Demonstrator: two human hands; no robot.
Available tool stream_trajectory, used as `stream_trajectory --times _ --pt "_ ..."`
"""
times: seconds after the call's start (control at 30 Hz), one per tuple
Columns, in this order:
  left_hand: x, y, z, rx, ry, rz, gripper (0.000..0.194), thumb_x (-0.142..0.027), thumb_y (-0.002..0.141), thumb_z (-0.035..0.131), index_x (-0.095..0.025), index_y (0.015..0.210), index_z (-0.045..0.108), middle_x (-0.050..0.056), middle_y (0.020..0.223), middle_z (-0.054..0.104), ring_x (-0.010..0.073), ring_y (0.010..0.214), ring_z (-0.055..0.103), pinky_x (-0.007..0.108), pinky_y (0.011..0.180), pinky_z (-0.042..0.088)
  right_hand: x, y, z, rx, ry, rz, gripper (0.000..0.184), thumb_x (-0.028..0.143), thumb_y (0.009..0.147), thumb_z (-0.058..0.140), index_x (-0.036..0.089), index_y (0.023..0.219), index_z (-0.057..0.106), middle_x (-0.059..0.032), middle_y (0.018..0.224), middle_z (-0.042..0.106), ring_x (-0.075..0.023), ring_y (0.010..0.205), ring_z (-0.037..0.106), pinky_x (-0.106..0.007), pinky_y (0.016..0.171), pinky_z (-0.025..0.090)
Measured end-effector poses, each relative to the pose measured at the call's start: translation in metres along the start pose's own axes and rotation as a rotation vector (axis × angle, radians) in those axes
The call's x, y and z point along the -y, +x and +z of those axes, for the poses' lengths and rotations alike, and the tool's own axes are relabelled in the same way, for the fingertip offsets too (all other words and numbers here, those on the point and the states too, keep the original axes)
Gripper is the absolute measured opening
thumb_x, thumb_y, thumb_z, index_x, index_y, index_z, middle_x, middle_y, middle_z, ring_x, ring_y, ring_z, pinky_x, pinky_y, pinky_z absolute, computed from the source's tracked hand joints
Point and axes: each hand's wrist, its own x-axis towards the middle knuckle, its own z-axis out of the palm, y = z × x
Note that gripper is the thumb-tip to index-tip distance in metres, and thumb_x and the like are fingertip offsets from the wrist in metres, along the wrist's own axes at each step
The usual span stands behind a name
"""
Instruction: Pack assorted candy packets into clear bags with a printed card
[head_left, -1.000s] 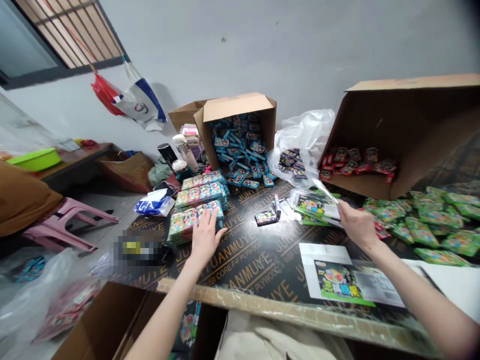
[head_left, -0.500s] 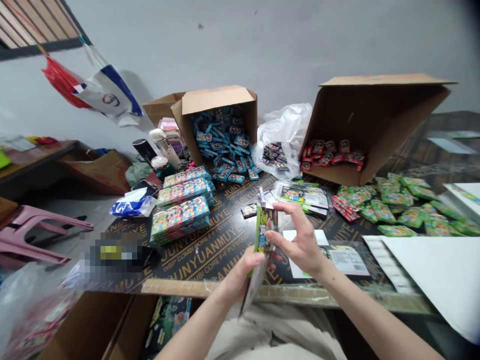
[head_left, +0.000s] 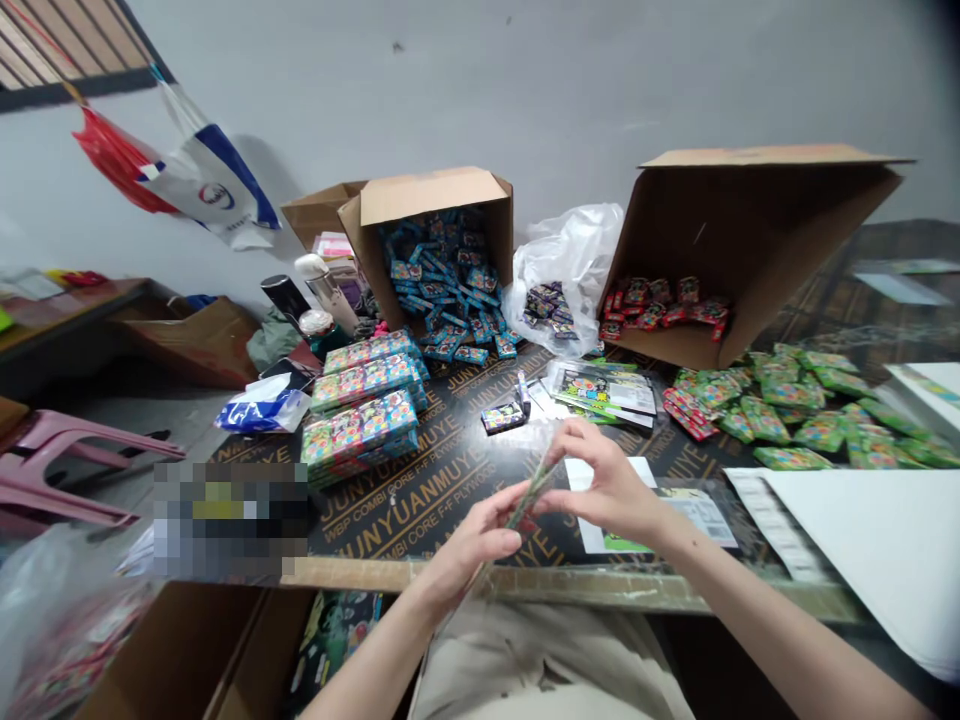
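Note:
Between my two hands is a thin flat printed packet [head_left: 534, 488], seen almost edge-on, so its print is hard to make out. My left hand [head_left: 480, 540] grips its lower end, thumb on the near side. The fingers and thumb of my right hand [head_left: 611, 485] close on its upper right part. Just beyond lies a small dark printed box [head_left: 502, 416] on the black table [head_left: 450, 480]. Behind my right hand is a pile of flat printed packets [head_left: 604, 388], and white sheets [head_left: 592, 535] lie partly under that hand.
Stacked wrapped boxes [head_left: 364, 430] stand at left. Behind are a carton of blue packs [head_left: 442, 185], a plastic bag [head_left: 559, 240] of dark packs and a carton of red packs [head_left: 765, 230]. Green packs [head_left: 795, 395] and a white board [head_left: 862, 540] lie at right.
The packet has turned from upright, with its printed edge showing, to a slanted, nearly edge-on position. My right hand has shifted slightly lower, and both hands still hold the packet.

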Motion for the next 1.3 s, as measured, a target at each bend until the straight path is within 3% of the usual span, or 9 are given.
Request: stream_trajectory --times 0.13,0.27,0.37,0.5,0.67,0.8,0.9,1.03,1.3 --pt "0.001 -0.003 0.007 0.010 -0.038 0.028 0.070 -0.033 0.059 0.071 -0.016 0.123 0.050 0.007 0.114 0.057 0.0268 0.107 0.048 0.035 0.093 0.033 0.004 -0.002 -0.003 0.332 -0.023 -0.072 0.031 0.044 0.064 0.072 0.018 0.076 0.060 -0.0025 0.078 0.056 -0.0183 0.084 0.047 -0.032 0.079 0.036" --pt "0.005 -0.007 0.007 -0.069 0.039 -0.039 0.049 -0.030 0.068 0.067 -0.014 0.113 0.058 0.007 0.101 0.064 0.0231 0.095 0.055 0.032 0.088 0.036 0.000 -0.003 -0.003 0.433 -0.025 0.033 0.054 0.046 0.061 0.072 0.018 0.104 0.055 -0.0045 0.087 0.056 -0.0201 0.085 0.046 -0.033 0.077 0.038" --pt "0.010 -0.007 0.003 -0.147 0.068 -0.050 0.038 -0.029 0.072 0.064 -0.014 0.107 0.062 0.006 0.094 0.066 0.0201 0.088 0.056 0.029 0.083 0.039 -0.012 -0.003 0.003 0.301 0.116 0.109 0.059 0.043 0.061 0.073 0.021 0.112 0.053 -0.0039 0.091 0.057 -0.0196 0.086 0.048 -0.034 0.079 0.039" --pt "0.013 -0.004 -0.003 -0.245 0.011 -0.034 0.032 -0.030 0.076 0.058 -0.014 0.104 0.063 0.005 0.092 0.067 0.0189 0.084 0.058 0.029 0.082 0.041 -0.026 -0.007 0.023 -0.151 0.430 0.318 0.060 0.040 0.066 0.071 0.027 0.120 0.047 -0.0036 0.101 0.058 -0.0199 0.100 0.051 -0.035 0.090 0.038" --pt "0.010 -0.003 -0.009 -0.307 0.219 0.001 0.029 -0.036 0.082 0.050 -0.011 0.087 0.065 0.004 0.078 0.065 0.0160 0.072 0.054 0.025 0.069 0.042 -0.023 -0.013 0.045 0.132 0.871 0.438 0.034 0.041 0.077 0.059 0.018 0.102 0.058 -0.0040 0.092 0.063 -0.0172 0.087 0.057 -0.032 0.081 0.045" --pt "0.008 -0.002 -0.013 -0.300 0.452 0.030 0.037 -0.041 0.084 0.045 -0.009 0.071 0.060 0.003 0.069 0.059 0.0132 0.064 0.049 0.022 0.060 0.039 -0.018 -0.006 0.049 0.009 0.829 0.426 0.024 0.036 0.074 0.063 0.016 0.086 0.061 -0.0014 0.078 0.062 -0.0128 0.070 0.056 -0.026 0.070 0.046" --pt "0.003 0.001 -0.017 -0.342 0.484 0.046 0.039 -0.042 0.083 0.045 -0.009 0.070 0.060 0.003 0.067 0.059 0.0130 0.062 0.049 0.021 0.058 0.040 -0.017 -0.006 0.050 0.029 0.880 0.482 0.027 0.036 0.073 0.064 0.016 0.092 0.060 -0.0009 0.077 0.062 -0.0124 0.067 0.057 -0.025 0.065 0.046" --pt "-0.004 0.011 -0.027 -0.474 0.406 0.111 0.037 -0.043 0.083 0.046 -0.010 0.076 0.061 0.003 0.069 0.062 0.0145 0.062 0.054 0.023 0.058 0.043 -0.021 -0.016 0.055 0.310 1.032 0.523 0.042 0.032 0.066 0.071 0.017 0.102 0.057 -0.0019 0.085 0.064 -0.0140 0.072 0.059 -0.028 0.068 0.049" --pt "0.018 0.022 -0.023 -0.190 0.163 0.062 0.038 -0.032 0.076 0.060 -0.013 0.108 0.055 0.008 0.096 0.066 0.0195 0.080 0.062 0.033 0.075 0.049 -0.040 -0.016 0.044 0.024 0.829 0.514 0.047 0.033 0.068 0.068 0.020 0.110 0.051 -0.0029 0.092 0.065 -0.0177 0.080 0.061 -0.033 0.075 0.050"
